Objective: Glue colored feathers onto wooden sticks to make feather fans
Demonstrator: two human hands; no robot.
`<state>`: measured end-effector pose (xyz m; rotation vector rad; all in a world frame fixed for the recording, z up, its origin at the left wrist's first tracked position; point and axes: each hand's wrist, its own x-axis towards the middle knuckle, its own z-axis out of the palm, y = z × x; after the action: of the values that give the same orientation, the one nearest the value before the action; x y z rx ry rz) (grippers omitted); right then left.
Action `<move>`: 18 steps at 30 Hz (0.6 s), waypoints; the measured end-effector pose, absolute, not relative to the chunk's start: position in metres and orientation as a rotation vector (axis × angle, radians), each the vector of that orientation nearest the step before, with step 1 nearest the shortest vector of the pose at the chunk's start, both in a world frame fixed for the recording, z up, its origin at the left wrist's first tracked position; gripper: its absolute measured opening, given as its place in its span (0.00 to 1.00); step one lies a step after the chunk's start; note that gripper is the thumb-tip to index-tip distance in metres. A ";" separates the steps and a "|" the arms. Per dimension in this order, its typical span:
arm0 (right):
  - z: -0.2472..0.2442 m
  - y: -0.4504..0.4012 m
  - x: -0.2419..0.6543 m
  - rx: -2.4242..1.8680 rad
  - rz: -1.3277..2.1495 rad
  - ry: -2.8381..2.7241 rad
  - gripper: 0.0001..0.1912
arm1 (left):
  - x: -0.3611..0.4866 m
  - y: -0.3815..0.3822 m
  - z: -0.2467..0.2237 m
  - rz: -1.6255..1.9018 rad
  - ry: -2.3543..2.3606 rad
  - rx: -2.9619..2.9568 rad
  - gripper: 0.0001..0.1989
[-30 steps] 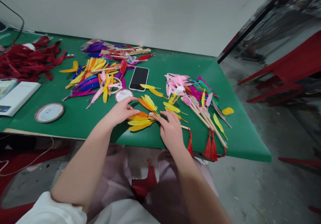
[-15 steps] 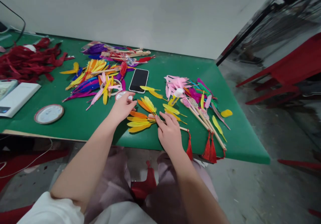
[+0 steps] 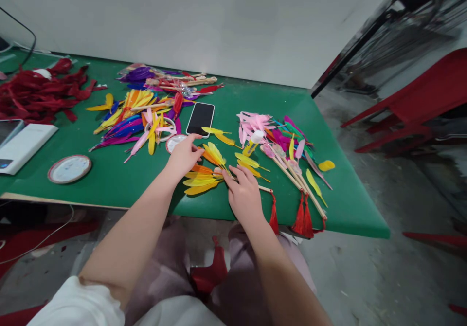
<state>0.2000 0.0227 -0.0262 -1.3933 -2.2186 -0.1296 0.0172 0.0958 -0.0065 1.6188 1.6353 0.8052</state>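
Observation:
A fan of yellow and orange feathers lies on the green table in front of me. Its wooden stick runs out to the right under my right hand and ends in a red tassel. My right hand presses its fingertips on the base of the feathers, around the stick. At the upper left edge of the fan, my left hand has its fingers bent at an orange feather; what lies between the fingertips is too small to make out. Loose yellow feathers rest beside my right hand.
Beyond my hands lie a phone and a glue stick. Tasselled sticks and pink feathers are on the right. Feather bundles, a round lid, a white box and dark red strips fill the left.
My left hand has shifted slightly right, closer to the upper feathers of the fan. My right hand stays on the feather base. The whole view has moved a little.

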 end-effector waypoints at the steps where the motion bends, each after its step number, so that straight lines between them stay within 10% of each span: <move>1: -0.026 0.023 0.200 -1.396 -0.126 -2.218 0.18 | 0.017 0.096 -0.007 0.805 1.639 1.621 0.19; 18: -0.025 0.023 0.201 -1.388 -0.083 -2.206 0.20 | 0.017 0.092 -0.006 0.809 1.680 1.626 0.19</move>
<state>0.2005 0.0226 -0.0251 -1.3877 -2.2056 -0.0835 0.0169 0.0916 -0.0058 1.6264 1.6803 0.8088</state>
